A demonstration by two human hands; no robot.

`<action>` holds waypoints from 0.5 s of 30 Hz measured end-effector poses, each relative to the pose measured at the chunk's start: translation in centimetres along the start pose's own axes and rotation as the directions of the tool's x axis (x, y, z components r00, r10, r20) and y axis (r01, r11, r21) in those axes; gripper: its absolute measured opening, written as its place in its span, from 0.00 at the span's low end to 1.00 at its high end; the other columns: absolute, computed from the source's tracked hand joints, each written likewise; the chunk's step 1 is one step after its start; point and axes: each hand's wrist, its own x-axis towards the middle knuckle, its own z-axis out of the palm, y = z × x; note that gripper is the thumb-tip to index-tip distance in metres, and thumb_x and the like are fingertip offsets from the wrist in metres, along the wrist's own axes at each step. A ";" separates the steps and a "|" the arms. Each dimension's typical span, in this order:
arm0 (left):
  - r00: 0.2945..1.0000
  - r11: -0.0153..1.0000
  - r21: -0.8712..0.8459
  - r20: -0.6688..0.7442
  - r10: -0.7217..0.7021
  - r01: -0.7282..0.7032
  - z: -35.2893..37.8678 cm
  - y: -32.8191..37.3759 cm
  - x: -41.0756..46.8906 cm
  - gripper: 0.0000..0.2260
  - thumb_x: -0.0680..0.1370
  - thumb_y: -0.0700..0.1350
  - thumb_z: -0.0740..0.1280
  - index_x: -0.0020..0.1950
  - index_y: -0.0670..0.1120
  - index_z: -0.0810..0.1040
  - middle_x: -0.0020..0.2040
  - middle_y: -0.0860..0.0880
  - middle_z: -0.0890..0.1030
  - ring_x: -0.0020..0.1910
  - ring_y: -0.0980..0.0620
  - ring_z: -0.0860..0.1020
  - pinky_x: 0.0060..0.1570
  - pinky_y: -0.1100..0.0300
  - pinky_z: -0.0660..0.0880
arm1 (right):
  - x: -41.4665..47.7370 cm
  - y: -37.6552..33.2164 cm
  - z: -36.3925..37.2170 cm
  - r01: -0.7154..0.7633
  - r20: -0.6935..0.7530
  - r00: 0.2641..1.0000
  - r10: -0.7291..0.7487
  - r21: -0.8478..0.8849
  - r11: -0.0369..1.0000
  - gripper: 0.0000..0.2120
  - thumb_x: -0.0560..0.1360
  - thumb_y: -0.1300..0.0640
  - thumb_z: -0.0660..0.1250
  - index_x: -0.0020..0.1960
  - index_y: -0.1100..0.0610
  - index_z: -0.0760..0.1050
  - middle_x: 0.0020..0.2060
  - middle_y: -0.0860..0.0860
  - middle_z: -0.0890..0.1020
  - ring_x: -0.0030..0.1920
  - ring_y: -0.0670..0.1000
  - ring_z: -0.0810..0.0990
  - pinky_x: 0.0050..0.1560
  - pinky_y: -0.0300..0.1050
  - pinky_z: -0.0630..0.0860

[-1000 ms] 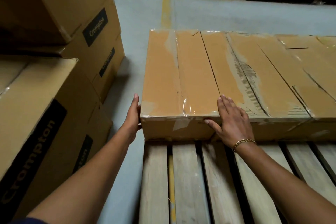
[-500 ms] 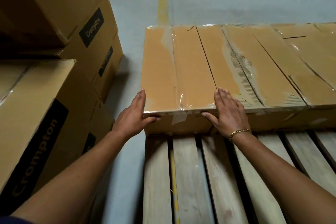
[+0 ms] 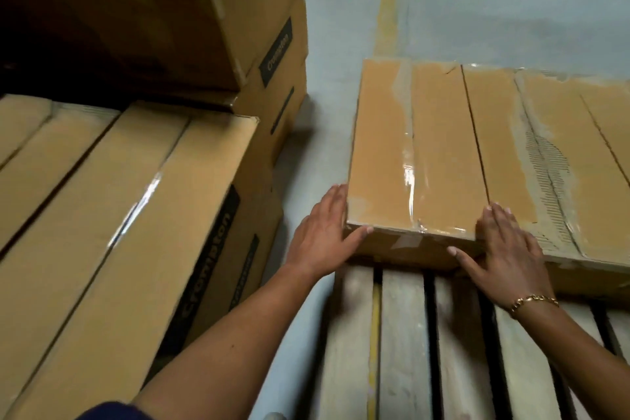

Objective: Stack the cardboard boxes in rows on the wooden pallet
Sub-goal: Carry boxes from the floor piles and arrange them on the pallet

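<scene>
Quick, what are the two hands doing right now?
Left hand: open, straight fingers against the left side of the end cardboard box.
Right hand: open, lying flat on the box tops at their front edge.

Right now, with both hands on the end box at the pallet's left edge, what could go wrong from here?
1. The end box sits close to the left edge of the pallet; a shove from the right hand could leave it overhanging the floor.
2. The right hand's fingers lie at the seam with the neighbouring box; closing that gap may pinch them.
3. That box's top is torn to the corrugation, so it may bear upper rows poorly.
</scene>
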 end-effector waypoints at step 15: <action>0.823 0.828 -0.047 -0.085 -0.561 0.559 -24.3 -6.6 -29.3 0.23 0.80 0.61 0.60 0.71 0.52 0.74 0.70 0.52 0.74 0.66 0.51 0.72 0.64 0.52 0.71 | -20.6 -20.6 -9.4 0.116 0.482 0.778 -0.404 0.521 0.845 0.40 0.77 0.33 0.57 0.81 0.49 0.50 0.80 0.45 0.54 0.79 0.47 0.56 0.76 0.51 0.61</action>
